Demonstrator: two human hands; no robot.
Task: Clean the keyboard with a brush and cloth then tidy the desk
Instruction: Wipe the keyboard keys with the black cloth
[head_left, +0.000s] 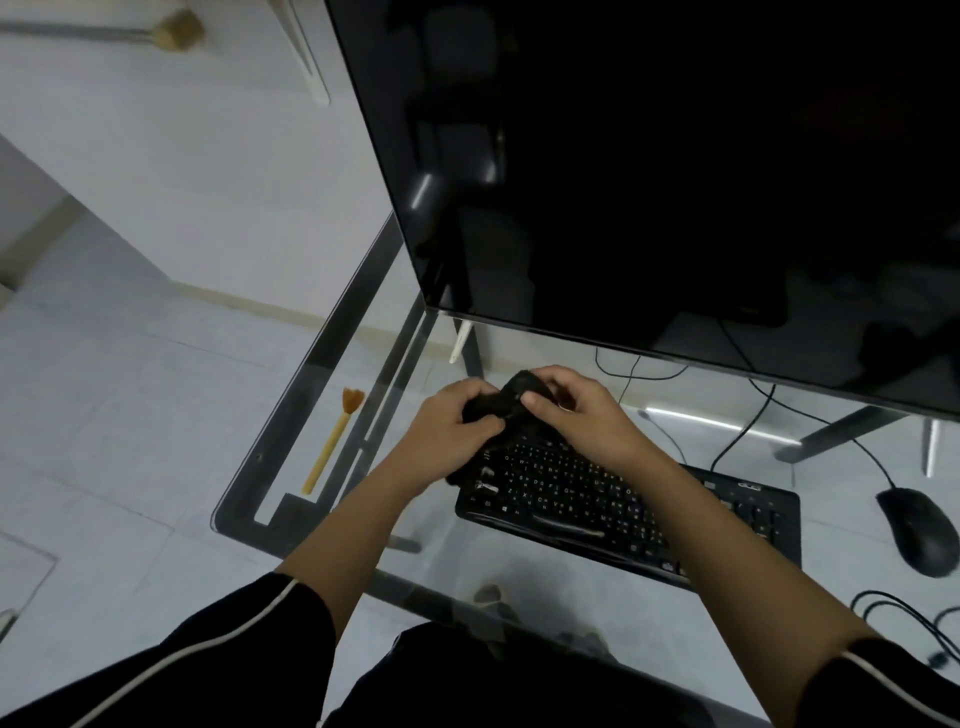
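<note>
**deskrat:** Dark sleeves (218, 654) sat nearest the lens, with bare forearms reaching out over the glass bench (244, 499). Both hands were on the black cloth (506, 402). The left grip (457, 421) was clenched around its lower end and the right grip (576, 410) pinched the top, thumb pressed on it. The wad hung over the far-left corner of the keyboard (571, 499), and a tail drooped toward the keys. I couldn't tell whether it touched them.

**mopsy:** Looked like the cloth-prep step to me. The brush (332, 441) lay well off to the left on the bench, bristles pointing away, with nobody touching it. My advice was to fold that wad into a flat pad first, since a lumpy ball skips the gaps. Then wipe row by row in one direction with light pressure, and plant the free hand on the board, because glass probably lets it slide.

**deskrat:** Fair. How did the board look?

**mopsy:** It was black and full-size with white legends, and it sat at a slant in front of the dark monitor (675, 182). There was a shiny streak along the space bar. The mouse (919, 530) sat to its right, not touching it. It was too dim to judge dust.
</note>
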